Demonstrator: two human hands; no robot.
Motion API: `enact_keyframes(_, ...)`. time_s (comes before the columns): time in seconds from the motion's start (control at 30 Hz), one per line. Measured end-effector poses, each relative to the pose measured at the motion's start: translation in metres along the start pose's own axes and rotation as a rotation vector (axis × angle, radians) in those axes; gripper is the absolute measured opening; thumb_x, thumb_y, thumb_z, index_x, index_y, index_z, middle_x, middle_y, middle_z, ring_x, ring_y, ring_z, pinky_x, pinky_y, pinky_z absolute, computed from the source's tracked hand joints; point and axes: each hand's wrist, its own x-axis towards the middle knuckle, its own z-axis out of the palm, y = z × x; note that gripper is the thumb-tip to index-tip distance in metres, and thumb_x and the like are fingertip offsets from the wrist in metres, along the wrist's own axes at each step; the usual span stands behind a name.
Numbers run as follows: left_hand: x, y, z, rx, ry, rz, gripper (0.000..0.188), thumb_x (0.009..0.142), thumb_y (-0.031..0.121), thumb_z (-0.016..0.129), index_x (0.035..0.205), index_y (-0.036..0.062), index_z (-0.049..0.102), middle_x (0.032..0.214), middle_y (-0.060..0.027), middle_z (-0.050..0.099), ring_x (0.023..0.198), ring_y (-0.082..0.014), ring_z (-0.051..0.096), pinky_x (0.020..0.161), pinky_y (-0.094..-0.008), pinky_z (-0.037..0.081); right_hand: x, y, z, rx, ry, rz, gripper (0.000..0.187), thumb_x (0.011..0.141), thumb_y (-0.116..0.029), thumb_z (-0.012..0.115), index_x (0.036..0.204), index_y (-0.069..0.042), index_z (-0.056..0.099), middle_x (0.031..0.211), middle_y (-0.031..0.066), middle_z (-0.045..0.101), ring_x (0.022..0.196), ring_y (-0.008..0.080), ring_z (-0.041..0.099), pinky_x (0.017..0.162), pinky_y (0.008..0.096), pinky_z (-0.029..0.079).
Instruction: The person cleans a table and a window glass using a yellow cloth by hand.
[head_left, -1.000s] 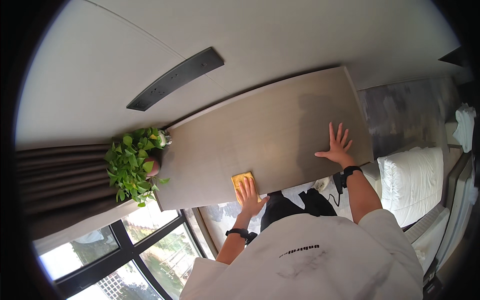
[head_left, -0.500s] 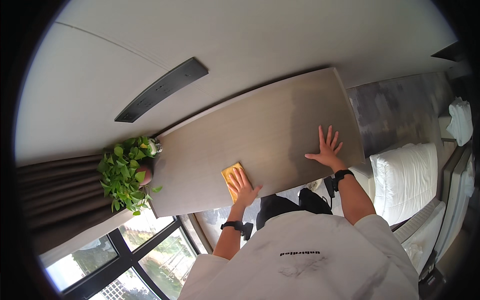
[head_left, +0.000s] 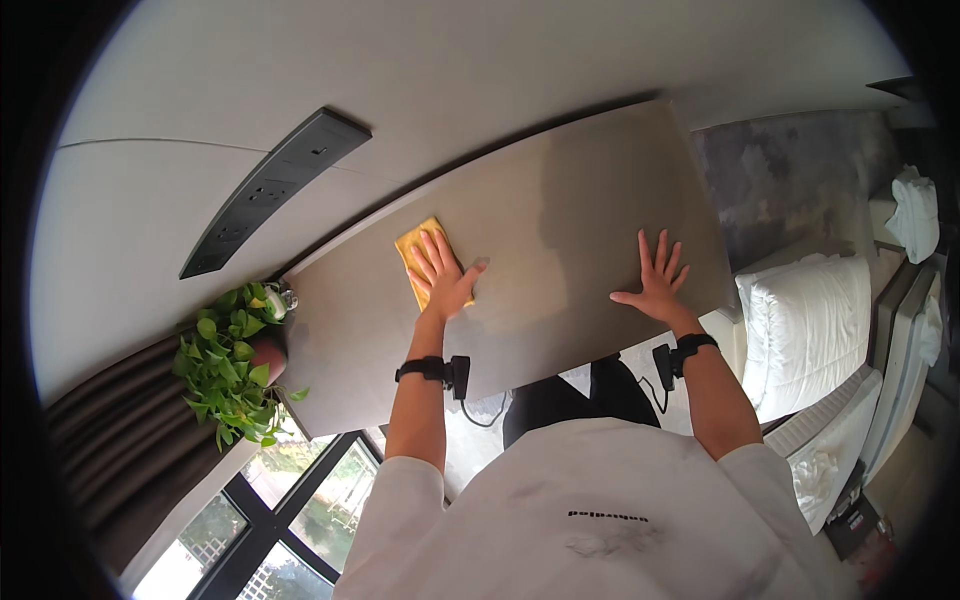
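A folded yellow cleaning cloth (head_left: 410, 242) lies on the brownish-grey desktop (head_left: 520, 300), toward the back edge. Over it rests my left hand (head_left: 446, 284), flat with fingers stretched out, covering part of the cloth; the thumb sticks out to the right. My right hand (head_left: 658, 287) is spread on the right part of the desktop, near its front edge, and holds nothing. Each wrist wears a black strap with a small device and a cable.
A leafy green plant (head_left: 225, 365) in a pinkish pot stands at the desk's left end, near a dark curtain (head_left: 110, 440) and a window (head_left: 270, 520). A dark socket panel (head_left: 275, 190) is set in the wall behind. White bedding (head_left: 808, 335) is piled at the right.
My left hand has pushed the cloth away from me and a little left, from near the front edge toward the back. My right hand stays spread in about the same spot.
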Motion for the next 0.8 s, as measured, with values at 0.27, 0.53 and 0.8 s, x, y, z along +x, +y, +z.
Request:
enact_keyframes(0.27, 0.05, 0.012, -0.029, 0.037, 0.045, 0.007, 0.11, 0.077, 0.063, 0.055, 0.152, 0.0084, -0.005, 0.158, -0.0128, -0.015, 0.143, -0.0375, -0.02, 0.106, -0.0611, -0.015, 0.0, 0.002, -0.002, -0.017, 0.028, -0.023, 0.125, 0.06, -0.053, 0.081, 0.152, -0.035, -0.003, 0.157, 0.014, -0.019, 0.14, 0.045, -0.021, 0.103, 0.0707, -0.009)
enact_keyframes(0.53, -0.004, 0.004, 0.009, 0.177, 0.124, 0.126, 0.102, 0.082, 0.059, 0.053, 0.152, 0.0084, 0.0, 0.159, -0.0141, -0.008, 0.144, -0.0387, -0.012, 0.109, -0.0594, -0.011, 0.001, 0.003, -0.005, 0.008, 0.019, -0.064, 0.126, 0.06, -0.053, 0.081, 0.152, -0.035, -0.004, 0.157, 0.0128, -0.02, 0.14, 0.0447, -0.022, 0.103, 0.0712, -0.008)
enact_keyframes(0.8, -0.188, -0.017, 0.148, 0.319, -0.021, 0.049, 0.099, 0.087, 0.066, 0.043, 0.15, 0.0005, 0.003, 0.157, -0.021, -0.004, 0.143, -0.0437, -0.01, 0.109, -0.0618, -0.009, 0.002, 0.001, -0.002, 0.019, 0.02, -0.104, 0.123, 0.064, -0.054, 0.078, 0.152, -0.033, -0.007, 0.156, 0.015, -0.022, 0.139, 0.0464, -0.023, 0.103, 0.0718, -0.008)
